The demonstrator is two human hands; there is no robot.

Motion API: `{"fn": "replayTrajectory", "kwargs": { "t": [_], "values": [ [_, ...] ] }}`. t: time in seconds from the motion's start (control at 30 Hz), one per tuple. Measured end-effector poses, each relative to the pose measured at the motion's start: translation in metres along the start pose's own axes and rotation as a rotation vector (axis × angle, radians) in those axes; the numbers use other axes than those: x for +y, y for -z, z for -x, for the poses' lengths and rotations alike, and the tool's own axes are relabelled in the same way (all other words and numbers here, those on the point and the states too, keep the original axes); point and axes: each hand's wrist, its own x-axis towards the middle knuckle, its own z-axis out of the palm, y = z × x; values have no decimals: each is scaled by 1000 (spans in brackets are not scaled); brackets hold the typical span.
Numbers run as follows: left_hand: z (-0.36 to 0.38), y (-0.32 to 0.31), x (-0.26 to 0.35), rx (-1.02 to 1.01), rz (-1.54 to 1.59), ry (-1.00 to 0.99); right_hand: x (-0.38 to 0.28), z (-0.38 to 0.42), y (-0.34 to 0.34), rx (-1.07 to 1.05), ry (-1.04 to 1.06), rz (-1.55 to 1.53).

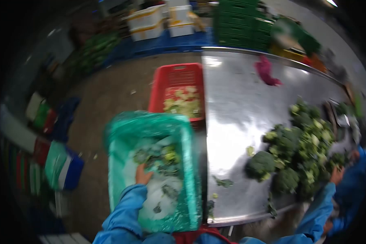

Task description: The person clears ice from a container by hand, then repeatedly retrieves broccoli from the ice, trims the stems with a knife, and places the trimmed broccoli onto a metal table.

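Observation:
A crate lined with a green plastic bag [187,162] stands by the left edge of the steel table [232,105]. It holds several broccoli pieces [160,156]. My left hand [143,175], in a blue sleeve, reaches into this crate and rests beside the pieces; the blur hides its fingers. On the table's right side lies a pile of broccoli heads [301,150]. My right hand [336,175] touches the near right edge of that pile, with its fingers partly hidden among the florets.
A red crate [177,77] with pale trimmings sits on the floor beyond the green one. A pink cloth [266,71] lies far back on the table. Green crates [236,20] and white boxes [148,22] stand behind. Another blue sleeve [360,179] shows at far right.

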Motion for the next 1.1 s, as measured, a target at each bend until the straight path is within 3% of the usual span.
{"fn": "replayTrajectory", "kwargs": {
  "t": [0.03,0.17,0.23,0.3,0.37,0.4,0.47,0.5,0.57,0.7,0.77,0.8,0.83,0.9,0.93,1.0,1.03,1.07,1.1],
  "values": [
    [-2,0,6,59,-99,-12,22,-11,-21,-49,-6,191],
    [-18,20,46,55,-371,47,57,-24,-85,-171,-134,307],
    [-32,16,32,110,-396,26,59,-27,-83,-177,-3,256],
    [-56,11,14,165,-400,-8,30,-9,-59,-197,-8,-117],
    [-77,4,-3,94,-285,253,-20,22,-17,-210,7,-108],
    [-78,0,-7,85,-276,261,-48,40,6,-233,17,-99],
    [-69,-14,-11,179,-369,35,-121,83,46,-279,-26,-388],
    [-47,-15,-2,172,-361,43,-153,98,62,-338,-30,-447],
    [5,6,33,-68,-561,-255,-197,126,74,-371,-51,-517],
    [8,38,42,-140,-381,-222,-278,159,73,-427,-37,-641],
    [-20,43,56,42,-339,-469,-336,175,86,-563,-187,-633],
    [-33,31,50,-59,-326,-541,-343,189,71,-473,-62,-782],
    [-37,19,44,-59,-319,-540,-347,194,70,-576,-97,-757],
    [-45,3,42,-246,-581,-438,-381,214,80,-622,19,-810],
    [-50,2,44,-241,-580,-438,-416,221,106,-736,-77,-768],
    [-59,2,48,-322,-529,-49,-410,236,107,-790,-54,-789],
    [-60,6,45,-328,-524,-51,-404,241,113,-845,-91,-767],
    [-63,13,39,-309,-381,47,-387,247,108,-813,-27,-749],
    [-68,21,33,-287,-239,138,-394,251,122,-844,-93,-722]
  ]
}}
